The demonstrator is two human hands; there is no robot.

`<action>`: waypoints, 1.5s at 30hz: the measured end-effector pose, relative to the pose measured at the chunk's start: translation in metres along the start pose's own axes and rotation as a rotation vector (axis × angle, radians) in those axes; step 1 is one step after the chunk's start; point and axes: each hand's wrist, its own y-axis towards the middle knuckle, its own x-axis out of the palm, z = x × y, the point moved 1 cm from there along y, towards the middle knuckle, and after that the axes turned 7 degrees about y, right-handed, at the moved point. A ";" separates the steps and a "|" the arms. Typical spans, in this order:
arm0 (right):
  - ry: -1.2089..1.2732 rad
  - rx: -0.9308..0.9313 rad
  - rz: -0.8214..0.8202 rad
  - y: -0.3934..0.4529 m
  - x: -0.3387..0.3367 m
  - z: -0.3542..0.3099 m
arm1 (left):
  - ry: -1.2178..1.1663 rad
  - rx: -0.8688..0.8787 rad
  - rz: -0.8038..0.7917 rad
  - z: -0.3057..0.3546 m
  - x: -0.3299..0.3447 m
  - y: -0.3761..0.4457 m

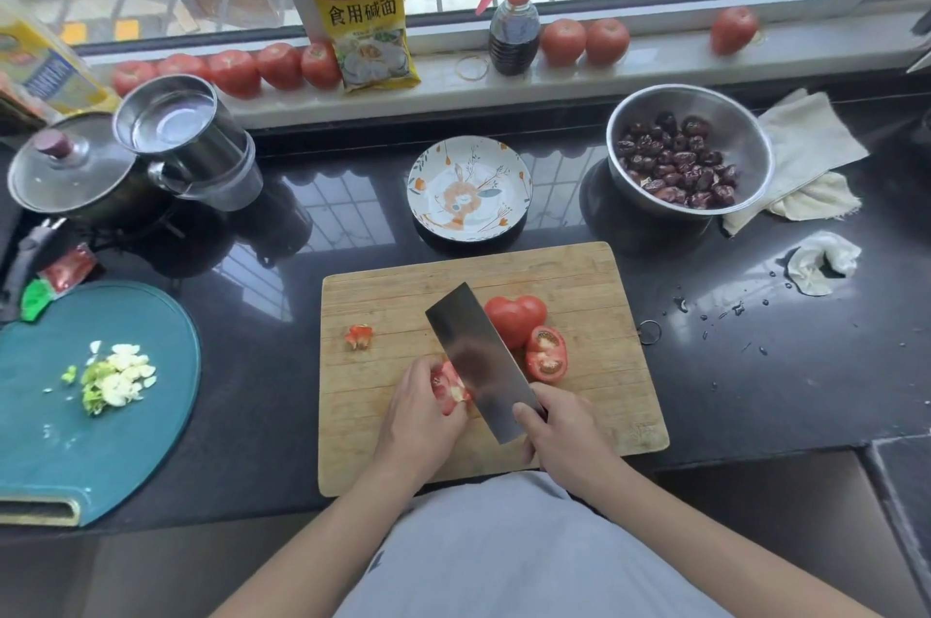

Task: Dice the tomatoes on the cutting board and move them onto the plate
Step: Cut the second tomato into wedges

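Note:
A wooden cutting board (594, 279) lies on the dark counter before me. My left hand (420, 411) grips a cut tomatoes piece (448, 388) at the board's middle. My right hand (564, 431) holds the handle of a cleaver (478, 360), whose blade stands against that piece. Behind the blade sits a whole-looking tomato part (514, 317) and a tomato half (546, 355), cut face up. A small tomato scrap (358, 336) lies at the board's left. The patterned plate (468, 189) stands just beyond the board with no food on it.
A steel bowl of dried dates (687, 153) stands at the back right beside cloths (806, 153). A teal board with chopped garlic (118, 378) lies left. Pots (75, 169) stand back left. Whole tomatoes (231, 73), a spray bottle (514, 20) and a packet (370, 22) line the sill.

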 end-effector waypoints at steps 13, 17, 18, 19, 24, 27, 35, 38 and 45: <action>0.071 0.006 -0.037 0.017 0.011 0.007 | -0.044 -0.077 -0.007 -0.011 -0.007 0.007; 0.058 0.014 -0.029 0.011 0.014 0.007 | -0.038 -0.066 -0.014 -0.011 -0.007 0.008; 0.048 0.004 -0.013 0.017 0.018 0.003 | -0.033 -0.064 -0.015 -0.011 -0.007 0.008; 0.045 -0.008 -0.004 0.023 0.020 -0.002 | -0.026 -0.062 -0.014 -0.011 -0.007 0.009; 0.072 0.011 -0.020 0.025 0.019 0.000 | -0.042 -0.068 -0.010 -0.010 -0.009 0.007; 0.061 0.044 -0.018 0.020 0.020 0.005 | -0.033 -0.059 -0.007 -0.008 -0.009 0.006; 0.098 0.086 -0.018 0.016 0.015 0.002 | 0.205 0.034 -0.016 0.009 -0.013 -0.002; 0.056 0.082 -0.020 0.013 0.012 0.002 | 0.259 0.082 -0.004 0.017 -0.012 -0.001; 0.024 0.092 -0.020 0.011 0.014 -0.002 | 0.316 0.107 0.042 0.030 -0.021 0.006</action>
